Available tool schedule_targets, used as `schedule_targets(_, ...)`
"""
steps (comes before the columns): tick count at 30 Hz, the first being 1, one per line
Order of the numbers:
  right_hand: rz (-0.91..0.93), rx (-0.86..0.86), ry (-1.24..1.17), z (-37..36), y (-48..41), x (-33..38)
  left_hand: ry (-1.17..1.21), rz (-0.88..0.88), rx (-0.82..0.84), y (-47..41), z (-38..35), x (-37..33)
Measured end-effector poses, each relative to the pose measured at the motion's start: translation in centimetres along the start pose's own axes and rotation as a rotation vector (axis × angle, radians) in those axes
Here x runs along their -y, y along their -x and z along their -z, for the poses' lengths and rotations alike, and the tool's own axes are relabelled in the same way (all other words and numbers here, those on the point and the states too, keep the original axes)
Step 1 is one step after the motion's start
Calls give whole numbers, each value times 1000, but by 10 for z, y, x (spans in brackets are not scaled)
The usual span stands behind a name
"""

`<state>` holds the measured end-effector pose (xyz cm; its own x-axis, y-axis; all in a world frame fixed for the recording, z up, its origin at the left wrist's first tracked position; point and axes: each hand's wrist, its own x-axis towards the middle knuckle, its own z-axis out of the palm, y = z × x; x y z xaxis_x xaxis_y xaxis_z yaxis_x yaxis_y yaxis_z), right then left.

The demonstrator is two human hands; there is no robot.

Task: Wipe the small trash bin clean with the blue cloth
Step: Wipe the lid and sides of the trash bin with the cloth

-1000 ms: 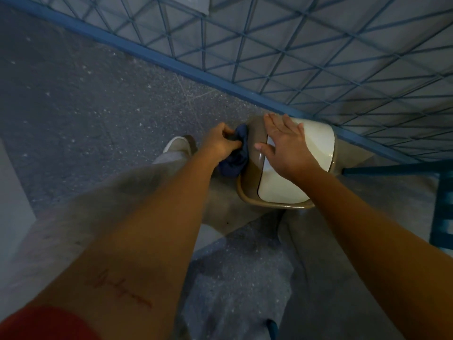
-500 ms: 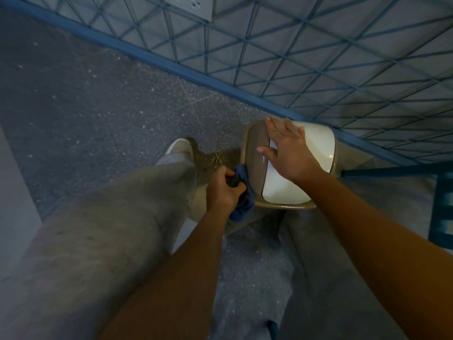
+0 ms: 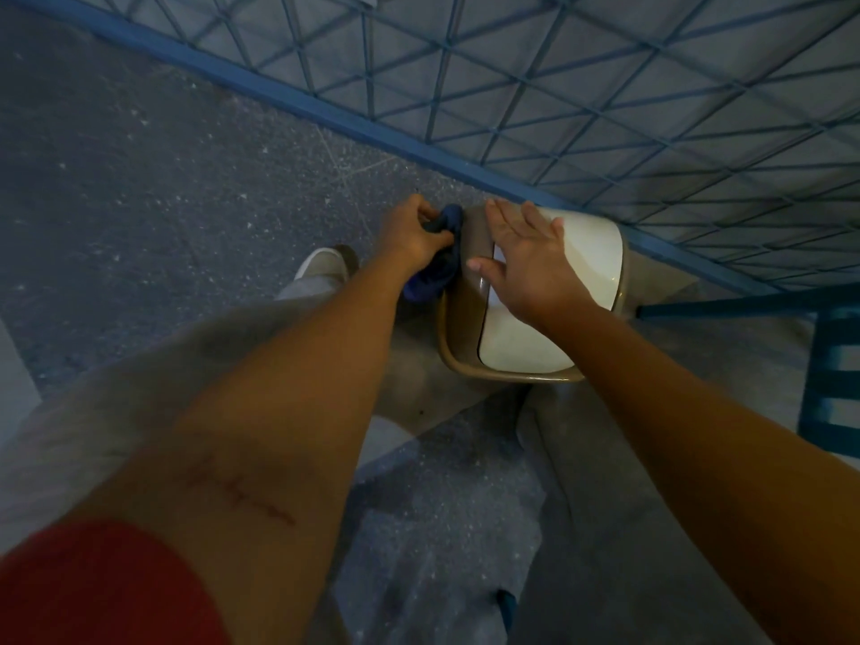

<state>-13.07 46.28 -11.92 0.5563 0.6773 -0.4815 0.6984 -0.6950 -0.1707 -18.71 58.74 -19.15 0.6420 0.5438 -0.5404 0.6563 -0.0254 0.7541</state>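
Note:
The small trash bin [image 3: 470,360] is tan with a white swing lid [image 3: 591,253] and stands on the floor between my legs, near the wall. My right hand [image 3: 526,258] lies flat on the lid, fingers straight, thumb out to the left. My left hand [image 3: 414,235] grips the bunched blue cloth [image 3: 440,267] and holds it against the bin's upper left side. Part of the cloth hangs below my fist.
A speckled grey floor [image 3: 139,169] stretches to the left. A wall with a blue lattice pattern [image 3: 605,86] and a blue skirting runs behind the bin. A blue metal frame [image 3: 833,365] stands at the right. My left shoe [image 3: 323,267] sits just left of the bin.
My left hand with the cloth has slid from the bin's lower left side back up to its upper left side. The right hand stays on the lid.

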Motion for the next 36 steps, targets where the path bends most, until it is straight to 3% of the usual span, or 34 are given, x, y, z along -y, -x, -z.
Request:
schedule_targets(4,-14,1,-6,-2,1,-2,-13,33,90,-2,2,-4)
schedule_targets(12,-1,-5,12,-2,4,-2,137,196,79,53,-12,25)
schedule_targets(20,18,-14,20,-1,9,-2,316,316,-44,105,-48,57)
schedule_targets(25,20,-22,30,-2,9,-2,475,369,-318,125,-70,53)
schedule_targets(31,34,-17,52,-3,9,-3,458,310,-372,116,-69,53)
schedule_targets(36,35,-19,54,-4,6,-4,352,142,-238,82,-48,49)
